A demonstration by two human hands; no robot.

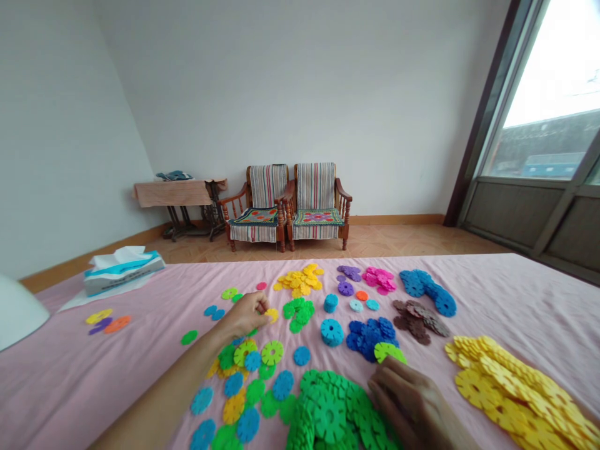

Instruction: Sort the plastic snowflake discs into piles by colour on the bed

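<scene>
My left hand [250, 314] pinches a small yellow slotted disc [271, 315] between thumb and fingertips, just left of a small green disc pile [299, 314]. Beneath that wrist lie mixed loose discs, among them a lime-green disc [272, 353] and a blue disc [283, 384]. My right hand [412, 400] is curled closed beside the large green disc pile [328, 412]. A lime-green slotted disc [389, 352] shows at its fingers, partly hidden by them and overlapping the dark blue disc pile [372, 336].
Yellow discs [515, 387] spread at right, near brown discs [419, 320] and blue discs [426, 290]. Small yellow [300, 281], purple [347, 273] and pink piles [379, 279] lie farther back. A tissue box [124, 272] stands on the pink cloth [154, 325] at left.
</scene>
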